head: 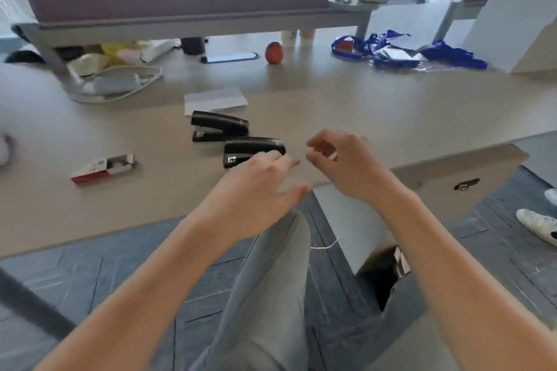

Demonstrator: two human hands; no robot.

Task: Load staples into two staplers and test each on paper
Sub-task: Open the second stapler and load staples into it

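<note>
While both staplers lie shut on the surface (376, 117), the person's job at this moment reads as taking hold of the nearer one to open it for loading.

Landmark: the near stapler (254, 149), black, lying flat close to the surface's front edge.
Far stapler (220, 126): just behind the near stapler and slightly to its left, also closed.
Staple box (102, 168): well to the left of the near stapler, red and white, its drawer pulled partly out.
Paper (214, 99): behind the far stapler, folded, lying flat.
Left hand (259, 187): its fingers (272, 159) loosely spread, empty, over the near stapler's front end; contact cannot be told.
Right hand (340, 159): just right of the near stapler, raised, thumb and forefinger drawn close; whether they pinch a staple strip cannot be told.
Doing it well: likely pin the base with the left hand, lift the top arm fully with the right, then fetch a strip from the box.
Risk: a half-opened arm could snap back.
</note>
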